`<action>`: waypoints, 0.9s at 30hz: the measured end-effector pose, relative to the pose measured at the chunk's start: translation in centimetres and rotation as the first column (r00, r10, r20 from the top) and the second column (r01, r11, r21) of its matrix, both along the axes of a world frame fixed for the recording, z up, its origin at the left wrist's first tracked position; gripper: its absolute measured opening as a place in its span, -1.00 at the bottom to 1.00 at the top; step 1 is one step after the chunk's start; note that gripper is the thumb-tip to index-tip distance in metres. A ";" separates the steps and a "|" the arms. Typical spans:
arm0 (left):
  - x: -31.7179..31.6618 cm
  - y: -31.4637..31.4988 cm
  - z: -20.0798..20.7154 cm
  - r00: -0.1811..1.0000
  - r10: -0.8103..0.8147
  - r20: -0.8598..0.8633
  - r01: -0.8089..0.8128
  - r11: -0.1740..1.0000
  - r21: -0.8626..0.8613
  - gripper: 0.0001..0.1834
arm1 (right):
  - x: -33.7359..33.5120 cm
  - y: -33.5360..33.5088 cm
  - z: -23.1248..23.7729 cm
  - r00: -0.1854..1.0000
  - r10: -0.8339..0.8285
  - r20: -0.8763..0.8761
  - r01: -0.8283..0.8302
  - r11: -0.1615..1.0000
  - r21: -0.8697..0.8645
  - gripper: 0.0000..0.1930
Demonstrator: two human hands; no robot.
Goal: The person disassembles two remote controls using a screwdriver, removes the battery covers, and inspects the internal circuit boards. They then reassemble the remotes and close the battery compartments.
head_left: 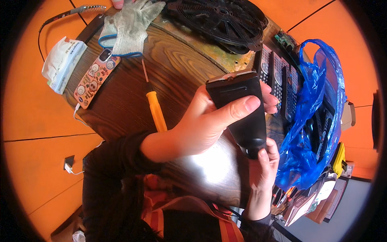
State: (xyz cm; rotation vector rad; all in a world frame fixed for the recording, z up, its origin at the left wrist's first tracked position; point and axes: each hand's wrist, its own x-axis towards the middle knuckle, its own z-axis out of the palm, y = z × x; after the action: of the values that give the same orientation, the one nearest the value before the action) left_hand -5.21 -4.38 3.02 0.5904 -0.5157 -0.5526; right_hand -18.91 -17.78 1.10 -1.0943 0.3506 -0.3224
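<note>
A black handheld device (249, 130), broad at its far end and narrowing toward me, is held tilted above the dark wooden table. It looks like an electric shaver or clipper body, though I cannot tell its exact kind. A worn, light-coloured strip runs along its far end. My left hand (197, 125) wraps around the broad part, thumb across the front, fingertips showing past the right side. At the narrow near end, my right hand (264, 167) pinches it between thumb and fingers. To the left of the device, a screwdriver (156, 112) with a yellow-orange handle lies on the table.
White work gloves (131, 28), a phone (94, 78) on a charging cable and a tissue packet (64, 62) lie at the left. Black fan grilles (221, 20) sit at the back. Several remote controls (276, 76) and a blue plastic bag (302, 149) occupy the right.
</note>
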 end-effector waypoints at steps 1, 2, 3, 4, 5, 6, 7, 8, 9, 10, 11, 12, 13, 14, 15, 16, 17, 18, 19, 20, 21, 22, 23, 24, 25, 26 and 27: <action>0.0 -0.1 -0.1 1.000 -0.008 -0.007 0.009 1.000 0.008 -0.64 | 0.0 -0.1 0.0 0.999 0.020 -0.030 -0.019 1.000 0.011 -0.74; -0.1 -0.1 -0.1 1.000 -0.018 -0.014 0.018 1.000 0.018 -0.63 | 0.1 -0.1 -0.1 0.997 0.037 -0.061 -0.036 0.999 0.021 -0.74; -0.2 -0.1 -0.1 0.999 -0.030 -0.022 0.031 0.999 0.029 -0.62 | 0.1 -0.2 -0.1 0.993 0.094 -0.072 -0.099 0.993 -0.069 -0.75; -0.3 -0.1 0.0 0.999 -0.030 0.012 0.030 0.999 0.039 -0.62 | 0.1 -0.3 -0.2 0.985 0.160 -0.064 -0.167 0.977 -0.131 -0.74; -0.4 0.1 0.1 0.998 -0.029 0.047 0.027 0.998 0.050 -0.61 | 0.1 -0.3 -0.3 0.980 0.188 -0.066 -0.197 0.966 -0.170 -0.73; -0.5 0.2 0.2 0.996 -0.026 0.089 0.020 0.997 0.072 -0.60 | 0.0 -0.2 -0.3 0.973 0.219 -0.068 -0.229 0.950 -0.212 -0.72; -0.7 0.5 0.4 0.989 -0.013 0.150 -0.002 0.995 0.097 -0.57 | 0.0 -0.1 -0.5 0.966 0.255 -0.045 -0.259 0.944 -0.203 -0.69; -0.8 0.8 0.5 0.981 -0.003 0.195 -0.022 0.992 0.121 -0.56 | 0.0 0.0 -0.6 0.962 0.271 -0.046 -0.275 0.942 -0.191 -0.67; -0.9 1.1 0.7 0.982 -0.011 0.186 -0.015 0.990 0.138 -0.55 | 0.0 0.0 -0.7 0.960 0.279 -0.032 -0.279 0.937 -0.209 -0.65; -0.9 1.3 0.8 0.981 -0.005 0.194 -0.025 0.988 0.153 -0.55 | 0.0 0.1 -0.7 0.957 0.290 -0.029 -0.289 0.930 -0.226 -0.62; -0.9 1.4 0.9 0.972 0.001 0.235 -0.039 0.987 0.159 -0.55 | 0.0 0.2 -0.8 0.956 0.292 -0.016 -0.287 0.927 -0.241 -0.60; -0.9 1.4 0.9 0.955 0.027 0.294 -0.076 0.984 0.158 -0.55 | 0.0 0.4 -0.8 0.957 0.290 0.004 -0.280 0.926 -0.253 -0.58; -0.9 1.5 0.9 0.921 0.045 0.386 -0.113 0.982 0.154 -0.54 | -0.1 0.4 -0.8 0.947 0.320 0.021 -0.301 0.912 -0.279 -0.54; -0.8 1.4 0.9 0.900 0.063 0.431 -0.130 0.983 0.128 -0.54 | -0.2 0.7 -0.8 0.959 0.279 0.039 -0.259 0.927 -0.270 -0.57; -0.8 1.5 0.8 0.867 0.106 0.487 -0.179 0.978 0.105 -0.59 | -0.2 0.8 -0.8 0.968 0.252 -0.012 -0.246 0.932 -0.267 -0.59; -0.8 1.4 0.8 0.837 0.134 0.531 -0.206 0.975 0.079 -0.62 | -0.3 0.8 -0.7 0.972 0.231 -0.052 -0.236 0.941 -0.242 -0.60; -0.9 1.6 0.7 0.857 0.108 0.503 -0.185 0.977 0.106 -0.61 | -0.3 0.9 -0.7 0.965 0.259 -0.029 -0.257 0.930 -0.261 -0.62; -0.9 1.8 0.7 0.884 0.067 0.463 -0.145 0.980 0.135 -0.59 | -0.2 0.9 -0.7 0.957 0.290 -0.011 -0.282 0.921 -0.269 -0.63; -1.1 1.9 0.7 0.907 0.025 0.421 -0.103 0.981 0.164 -0.55 | -0.2 0.9 -0.7 0.946 0.323 0.023 -0.306 0.915 -0.264 -0.64; -1.2 1.9 0.7 0.944 0.024 0.328 -0.078 0.985 0.153 -0.54 | -0.2 1.0 -0.7 0.948 0.320 -0.003 -0.309 0.914 -0.264 -0.65; -1.4 1.6 0.8 0.973 0.019 0.231 -0.053 0.989 0.140 -0.54 | -0.1 1.0 -0.6 0.948 0.317 -0.014 -0.310 0.917 -0.250 -0.65; -1.6 1.4 0.8 0.989 0.016 0.147 -0.031 0.994 0.100 -0.53 | -0.1 1.1 -0.6 0.949 0.313 -0.025 -0.310 0.921 -0.237 -0.66; -1.4 0.9 0.7 0.997 -0.015 0.076 0.009 0.997 0.078 -0.62 | 0.0 1.1 -0.5 0.948 0.314 -0.045 -0.316 0.926 -0.207 -0.69; -1.5 0.5 0.7 1.000 -0.021 -0.015 0.022 0.999 0.026 -0.65 | 0.0 1.2 -0.5 0.947 0.318 -0.034 -0.318 0.924 -0.213 -0.70; -1.4 0.3 0.7 0.998 -0.027 -0.060 0.024 0.998 -0.051 -0.67 | 0.0 1.2 -0.3 0.948 0.316 -0.029 -0.315 0.926 -0.207 -0.71; -1.4 0.2 0.6 0.992 -0.050 -0.119 0.039 0.994 -0.098 -0.68 | 0.0 1.4 -0.3 0.950 0.311 -0.023 -0.309 0.930 -0.197 -0.71; -1.5 0.1 0.5 0.983 -0.073 -0.166 0.062 0.996 -0.070 -0.69 | 0.0 1.3 -0.1 0.928 0.366 -0.064 -0.367 0.875 -0.315 -0.65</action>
State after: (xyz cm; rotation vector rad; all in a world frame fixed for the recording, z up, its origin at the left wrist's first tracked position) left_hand -6.74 -4.25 3.49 0.4610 -0.3933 -0.6420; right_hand -18.87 -16.50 0.97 -1.4561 0.0846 -0.0360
